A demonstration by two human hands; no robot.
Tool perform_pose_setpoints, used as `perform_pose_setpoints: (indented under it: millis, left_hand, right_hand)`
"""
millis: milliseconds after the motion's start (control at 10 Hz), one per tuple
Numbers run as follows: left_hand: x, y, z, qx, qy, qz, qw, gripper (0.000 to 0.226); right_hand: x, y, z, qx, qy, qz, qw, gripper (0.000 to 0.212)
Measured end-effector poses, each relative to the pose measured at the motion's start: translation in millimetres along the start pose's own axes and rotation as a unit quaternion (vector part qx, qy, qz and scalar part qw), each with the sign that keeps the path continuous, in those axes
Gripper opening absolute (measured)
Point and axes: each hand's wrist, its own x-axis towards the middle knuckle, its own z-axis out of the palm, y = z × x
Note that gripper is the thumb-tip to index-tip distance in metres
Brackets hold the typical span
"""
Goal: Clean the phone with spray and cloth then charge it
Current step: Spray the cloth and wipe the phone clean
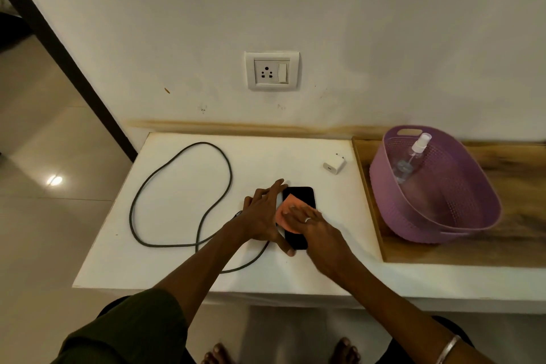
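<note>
Phone: a black phone (300, 204) lies flat, screen up, near the front middle of the white tabletop (183, 257).
Long axis: it runs from the table's front edge toward the wall, tilted slightly right at the far end.
Cloth: an orange cloth (285, 210) rests on the screen's near-left part, under the right hand's fingers.
Right hand: the right hand (317, 229) presses flat on the cloth, fingers extended and close together, a ring on 1 finger; the phone's far end shows beyond the fingertips.
Left hand: the left hand (263, 213) braces the phone's left edge, fingers spread along that side, thumb at the near corner, fingertips near the far-left corner.
Cable: a dark cable (180, 195) lies in a large loop on the tabletop left of the phone, passing under the left wrist.
Adapter: a white charger adapter (334, 163) sits apart, beyond and right of the phone.
Basket: a purple basket (472, 216) stands on the wooden tray (502, 245) at the right.
Basket contents: 1 clear spray bottle (410, 158) leans against the far-left wall inside, nozzle up.
Socket: a wall socket (271, 70) is mounted above the table.
</note>
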Motion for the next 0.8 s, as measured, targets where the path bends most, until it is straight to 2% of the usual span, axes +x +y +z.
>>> perform_pose_setpoints:
  millis: [100, 200, 300, 400, 500, 600, 700, 800]
  left_hand:
    - [0.7, 0.3, -0.5, 0.005, -0.004, 0.000, 1.000, 0.156]
    - [-0.5, 2.4, -1.7, 0.001, -0.003, -0.009, 1.000, 0.155]
    - [-0.1, 2.3, -2.5, 0.003, -0.006, -0.008, 1.000, 0.155]
    - [-1.1, 3.3, -2.5, 0.008, -0.008, -0.003, 1.000, 0.154]
    - [-0.5, 3.9, -3.2, 0.008, -0.004, -0.003, 1.000, 0.155]
    - [-0.8, 4.9, -3.2, 0.017, -0.005, -0.002, 1.000, 0.157]
    - [-1.3, 4.5, -2.8, 0.015, -0.004, -0.005, 1.000, 0.157]
    - [-2.6, 3.9, -1.6, 0.009, -0.003, -0.010, 1.000, 0.156]
  right_hand:
    - [8.2, 9.3, 0.5, 0.010, -0.032, 0.083, 0.996, 0.069]
    - [13.4, 24.9, -3.8, -0.001, -0.038, 0.173, 0.984, 0.076]
    - [16.1, 23.8, -3.5, 0.069, 0.002, 0.224, 0.972, 0.076]
    - [7.4, 16.9, 11.3, -0.051, -0.063, 0.149, 0.986, 0.077]
    - [2.4, 11.1, 15.9, -0.056, -0.038, 0.058, 0.996, 0.069]
    - [-20.0, 7.1, 26.6, -0.009, 0.084, -0.033, 0.996, 0.073]
    - [-16.1, 16.3, 22.7, -0.029, 0.041, -0.035, 0.998, 0.074]
    - [-3.7, 41.1, 15.0, -0.118, -0.045, 0.055, 0.990, 0.082]
